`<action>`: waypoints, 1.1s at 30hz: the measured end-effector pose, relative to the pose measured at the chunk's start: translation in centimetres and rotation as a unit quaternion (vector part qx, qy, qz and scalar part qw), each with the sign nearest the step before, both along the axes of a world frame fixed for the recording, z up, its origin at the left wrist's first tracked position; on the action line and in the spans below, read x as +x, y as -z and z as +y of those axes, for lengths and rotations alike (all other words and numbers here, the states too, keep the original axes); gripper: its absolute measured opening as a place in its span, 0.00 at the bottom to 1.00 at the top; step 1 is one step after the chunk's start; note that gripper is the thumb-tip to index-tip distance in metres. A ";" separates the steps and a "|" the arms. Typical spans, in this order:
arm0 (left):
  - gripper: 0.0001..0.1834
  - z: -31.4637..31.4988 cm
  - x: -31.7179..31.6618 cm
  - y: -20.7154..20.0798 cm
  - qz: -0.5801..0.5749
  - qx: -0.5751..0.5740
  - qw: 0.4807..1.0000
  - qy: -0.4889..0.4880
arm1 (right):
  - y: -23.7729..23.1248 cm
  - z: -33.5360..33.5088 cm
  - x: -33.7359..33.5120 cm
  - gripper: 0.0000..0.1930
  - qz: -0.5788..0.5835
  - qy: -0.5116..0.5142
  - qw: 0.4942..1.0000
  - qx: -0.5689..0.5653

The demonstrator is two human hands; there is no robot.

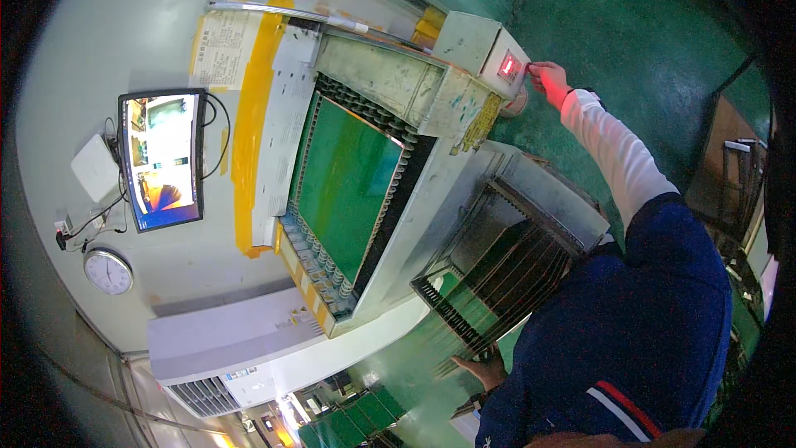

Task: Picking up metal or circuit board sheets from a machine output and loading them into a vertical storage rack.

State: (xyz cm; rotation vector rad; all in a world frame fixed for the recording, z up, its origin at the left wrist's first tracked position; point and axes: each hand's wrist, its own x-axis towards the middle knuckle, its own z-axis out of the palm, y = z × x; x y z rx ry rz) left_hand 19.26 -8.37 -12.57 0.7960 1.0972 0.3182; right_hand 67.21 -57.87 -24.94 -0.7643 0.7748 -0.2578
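My right hand (549,81) reaches out to a pale control box (473,43) with a small red lit display (510,66). Its fingertips are pinched together at the edge of the box's face, and whatever lies between them is too small to make out. My left hand (487,367) is low beside a metal slotted rack (539,217), fingers spread, with no object visible in it. Thin panels stand in the rack's slots. Left of the rack, a large green panel (348,174) lies in a machine (377,75) between rows of black rollers or coils.
A wall monitor (163,159), a round clock (108,271) and a posted sheet (222,50) are at the left. A white air-conditioner unit (236,340) stands below the machine in view. Dark racks (734,170) stand at the far right on the green floor (613,25).
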 end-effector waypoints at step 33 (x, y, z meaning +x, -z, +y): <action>0.56 3.6 -3.4 4.4 -0.019 0.177 0.966 0.187 | -0.4 0.0 -0.9 0.11 0.010 -0.008 1.000 -0.018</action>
